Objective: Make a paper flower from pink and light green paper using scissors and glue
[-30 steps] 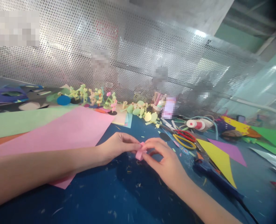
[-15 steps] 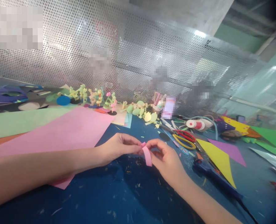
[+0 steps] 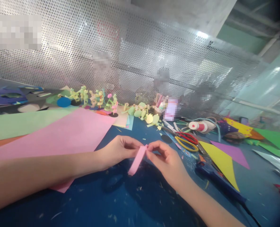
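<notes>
With our left hand [image 3: 121, 148] and right hand [image 3: 165, 157], we pinch one pink paper strip [image 3: 137, 161] by its upper end, right of the large pink paper sheet [image 3: 66, 129]. Farther right of that sheet lie one red scissor handle [image 3: 189, 134], one yellow scissor handle [image 3: 195, 148], one thread spool [image 3: 199, 126] and one blue glue gun [image 3: 218, 181]. Beyond the sheet's right corner, we see one cup [image 3: 157, 109] holding several pink sticks [image 3: 158, 100].
</notes>
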`<state>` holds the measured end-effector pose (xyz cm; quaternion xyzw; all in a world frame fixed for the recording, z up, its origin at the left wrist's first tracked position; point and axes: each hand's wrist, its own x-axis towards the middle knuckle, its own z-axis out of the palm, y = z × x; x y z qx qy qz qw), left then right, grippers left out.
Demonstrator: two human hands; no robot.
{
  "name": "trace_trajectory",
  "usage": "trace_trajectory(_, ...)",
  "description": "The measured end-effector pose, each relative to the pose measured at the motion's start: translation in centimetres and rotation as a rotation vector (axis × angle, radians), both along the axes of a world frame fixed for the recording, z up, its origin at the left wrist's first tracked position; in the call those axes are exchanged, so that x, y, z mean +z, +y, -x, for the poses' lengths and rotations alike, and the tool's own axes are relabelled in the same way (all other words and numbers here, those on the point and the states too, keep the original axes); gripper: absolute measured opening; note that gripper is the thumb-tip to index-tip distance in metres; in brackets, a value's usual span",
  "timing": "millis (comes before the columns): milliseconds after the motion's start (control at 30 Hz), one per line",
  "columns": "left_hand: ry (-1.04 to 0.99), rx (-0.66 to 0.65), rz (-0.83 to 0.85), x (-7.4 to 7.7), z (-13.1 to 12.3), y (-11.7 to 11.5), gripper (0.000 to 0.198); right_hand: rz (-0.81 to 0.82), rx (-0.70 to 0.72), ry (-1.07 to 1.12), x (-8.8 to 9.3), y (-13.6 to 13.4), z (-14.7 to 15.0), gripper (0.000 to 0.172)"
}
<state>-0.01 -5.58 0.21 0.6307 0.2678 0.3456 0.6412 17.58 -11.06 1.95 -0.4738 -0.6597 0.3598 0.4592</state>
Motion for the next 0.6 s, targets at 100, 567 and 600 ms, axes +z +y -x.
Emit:
trace_trajectory(100,0.015,0.010,-0.009,-0.21,-0.04,0.11,0.024,-0.002,0.003,0.001,-0.12,0.00,0.05,0.008)
trace_trajectory(567,0.111,-0.003,-0.097,-0.18,-0.19,0.07,0.019,0.010,-0.050,-0.078,-0.17,0.35,-0.15,0.006)
trace_trajectory(600,0.110,-0.003,-0.097,-0.21,-0.19,0.09,0.019,0.014,-0.044,-0.068,-0.18,0.35,-0.13,0.006)
